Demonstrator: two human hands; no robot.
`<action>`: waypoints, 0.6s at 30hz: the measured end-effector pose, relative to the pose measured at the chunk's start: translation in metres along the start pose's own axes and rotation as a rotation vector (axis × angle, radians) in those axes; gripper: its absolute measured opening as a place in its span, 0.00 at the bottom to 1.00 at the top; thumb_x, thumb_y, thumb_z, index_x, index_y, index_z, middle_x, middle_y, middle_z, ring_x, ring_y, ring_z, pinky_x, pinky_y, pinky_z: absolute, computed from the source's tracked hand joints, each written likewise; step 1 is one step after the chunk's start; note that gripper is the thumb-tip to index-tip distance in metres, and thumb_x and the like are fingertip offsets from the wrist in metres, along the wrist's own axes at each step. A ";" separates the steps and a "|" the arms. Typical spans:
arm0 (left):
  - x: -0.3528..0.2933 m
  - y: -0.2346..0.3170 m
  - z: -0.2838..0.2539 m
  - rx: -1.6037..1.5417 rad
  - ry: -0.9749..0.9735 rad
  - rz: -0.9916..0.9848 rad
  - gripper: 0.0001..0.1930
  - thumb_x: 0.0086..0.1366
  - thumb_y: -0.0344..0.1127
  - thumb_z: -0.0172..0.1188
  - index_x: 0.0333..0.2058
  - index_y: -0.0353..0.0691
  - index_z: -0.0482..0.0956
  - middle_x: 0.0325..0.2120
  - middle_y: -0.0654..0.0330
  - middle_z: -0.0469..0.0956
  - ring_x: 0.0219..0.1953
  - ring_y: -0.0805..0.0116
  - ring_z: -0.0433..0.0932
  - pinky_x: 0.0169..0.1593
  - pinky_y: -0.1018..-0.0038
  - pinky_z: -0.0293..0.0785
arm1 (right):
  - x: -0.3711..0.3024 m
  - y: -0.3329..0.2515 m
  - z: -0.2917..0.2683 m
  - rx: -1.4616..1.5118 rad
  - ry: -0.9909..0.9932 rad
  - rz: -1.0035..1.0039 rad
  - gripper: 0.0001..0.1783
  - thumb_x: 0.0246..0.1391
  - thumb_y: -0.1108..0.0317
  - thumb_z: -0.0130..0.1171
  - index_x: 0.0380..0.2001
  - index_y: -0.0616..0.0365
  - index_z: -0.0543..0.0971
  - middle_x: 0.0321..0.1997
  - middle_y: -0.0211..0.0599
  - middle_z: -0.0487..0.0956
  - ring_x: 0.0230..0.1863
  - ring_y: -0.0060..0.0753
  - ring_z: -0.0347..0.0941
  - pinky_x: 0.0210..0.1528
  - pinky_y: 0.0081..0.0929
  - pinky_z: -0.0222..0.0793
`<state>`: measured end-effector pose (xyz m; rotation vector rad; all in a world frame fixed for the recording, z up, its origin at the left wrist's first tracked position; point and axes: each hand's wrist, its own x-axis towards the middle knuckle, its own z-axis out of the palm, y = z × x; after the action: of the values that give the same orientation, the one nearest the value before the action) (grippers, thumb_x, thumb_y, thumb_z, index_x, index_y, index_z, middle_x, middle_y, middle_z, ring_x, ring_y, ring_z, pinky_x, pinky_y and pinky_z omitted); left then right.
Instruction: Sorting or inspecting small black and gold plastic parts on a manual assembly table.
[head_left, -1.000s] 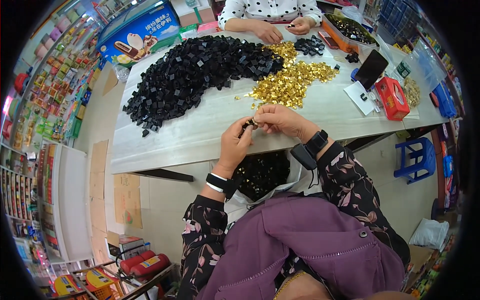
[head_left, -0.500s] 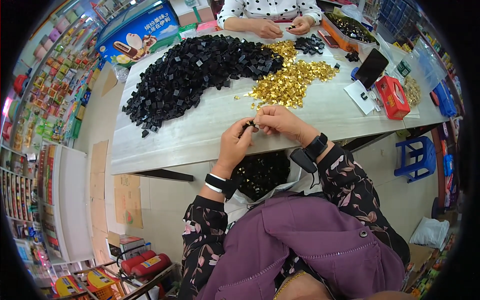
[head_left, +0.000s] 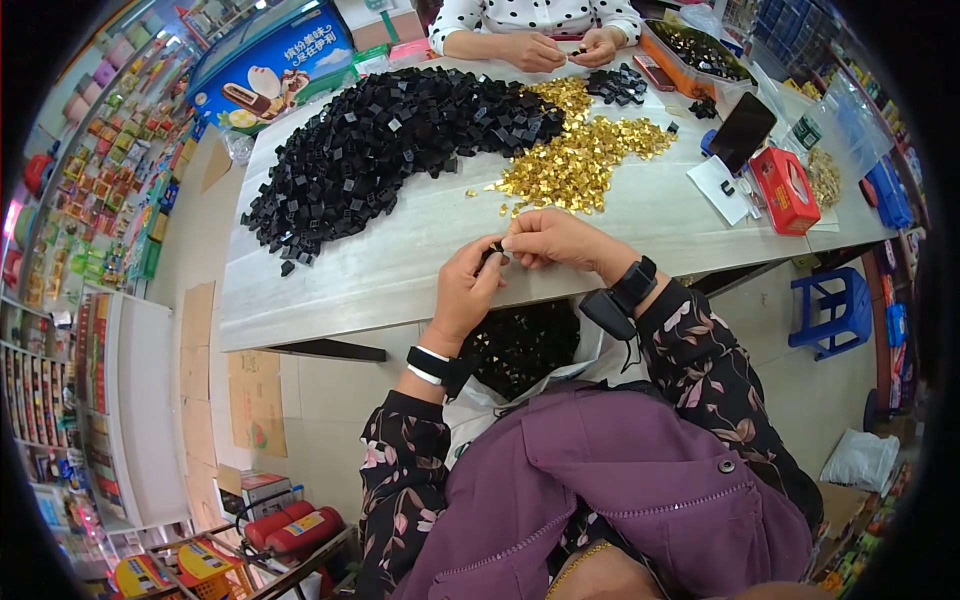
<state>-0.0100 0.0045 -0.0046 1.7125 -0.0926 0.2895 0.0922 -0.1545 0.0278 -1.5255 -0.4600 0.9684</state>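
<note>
head view: both hands meet above the near edge of the pale table [head_left: 400,270], which serves as the landmark for all positions below. a small black plastic piece [head_left: 496,247] sits pinched between them, over the table's near edge and roughly at its mid-length.

left hand [head_left: 468,290] — fingers curled narrow, thumb and forefinger tips closed on the piece from its near-left side. right hand [head_left: 553,238] — fingers likewise narrow, tips pressed to the piece from its right; whether they also grip a gold part cannot be told, since the fingertips cover that side.

key relation: the piece lies at the very tips of both hands, with no gap on either side. the left hand comes at it from the near edge, the right hand from along the table, so the two sets of fingers oppose each other across it. the long axis of the piece is too small and too covered to read.

supply positions relative to the table:
- pile of gold metal clips [head_left: 580,160] — on the tabletop past the right hand, nearer to that hand than to the left.
- heap of black plastic pieces [head_left: 380,150] — on the far-left part, well apart from both hands.
- bag of assembled black-and-gold parts [head_left: 520,345] — below the near edge, under the hands.
- red box [head_left: 785,190] and dark phone [head_left: 742,130] — at the right end.

a second person's hands [head_left: 560,48] work at the far edge.
</note>
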 end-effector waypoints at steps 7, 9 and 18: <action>0.006 0.000 -0.004 -0.129 0.070 -0.109 0.11 0.63 0.28 0.50 0.44 0.35 0.73 0.28 0.60 0.77 0.23 0.78 0.74 0.26 0.83 0.69 | 0.004 0.000 0.000 -0.001 0.069 -0.077 0.10 0.54 0.60 0.58 0.30 0.55 0.76 0.22 0.20 0.72 0.24 0.10 0.67 0.26 0.10 0.64; 0.010 0.002 -0.010 -0.204 0.103 -0.159 0.10 0.63 0.28 0.50 0.42 0.35 0.73 0.27 0.59 0.77 0.22 0.75 0.75 0.26 0.82 0.70 | 0.015 0.002 -0.006 -0.170 0.188 -0.172 0.11 0.52 0.59 0.58 0.30 0.55 0.76 0.23 0.25 0.74 0.25 0.16 0.69 0.27 0.15 0.66; 0.073 0.020 -0.070 -0.027 0.128 -0.309 0.14 0.63 0.40 0.52 0.43 0.38 0.72 0.27 0.60 0.76 0.25 0.77 0.74 0.22 0.83 0.64 | 0.033 0.008 -0.011 -0.873 0.576 -0.477 0.13 0.48 0.58 0.58 0.32 0.55 0.78 0.23 0.37 0.77 0.25 0.36 0.74 0.27 0.30 0.68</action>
<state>0.0459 0.0770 0.0414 1.6491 0.2592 0.1659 0.1179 -0.1379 0.0096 -2.2158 -0.8292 -0.1162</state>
